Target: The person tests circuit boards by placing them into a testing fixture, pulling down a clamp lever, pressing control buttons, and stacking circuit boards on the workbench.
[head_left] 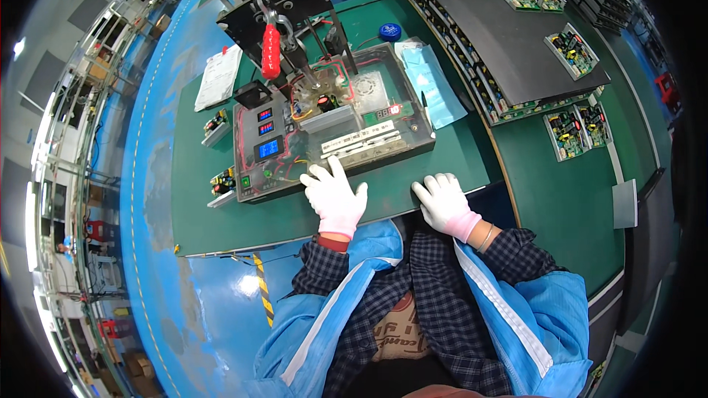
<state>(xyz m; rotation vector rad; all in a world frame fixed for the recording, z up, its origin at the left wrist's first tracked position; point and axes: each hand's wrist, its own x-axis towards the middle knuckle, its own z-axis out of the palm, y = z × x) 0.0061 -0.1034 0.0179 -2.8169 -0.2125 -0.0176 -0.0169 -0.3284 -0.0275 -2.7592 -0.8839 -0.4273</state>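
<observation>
My left hand [335, 193], in a white glove with a pink cuff, is open with its fingers spread at the front edge of a test fixture [413, 149]. It holds nothing. My right hand [444, 203], gloved the same way, rests open near the front edge of the green table, with no object under its fingers that I can see. The fixture is a clear-covered box with small lit displays [270, 149] on its left. A toggle clamp with a red handle [271, 51] stands over it. Below the clamp sits a circuit board [326, 104] with a metal heat sink.
Two circuit boards [221, 183] lie left of the fixture. Papers [219, 78] lie at the back left, blue sheets [435, 88] with a pen at the right. A round blue tin [389, 31] stands behind. More boards [571, 51] fill a black rack [509, 44] and the green bench to the right.
</observation>
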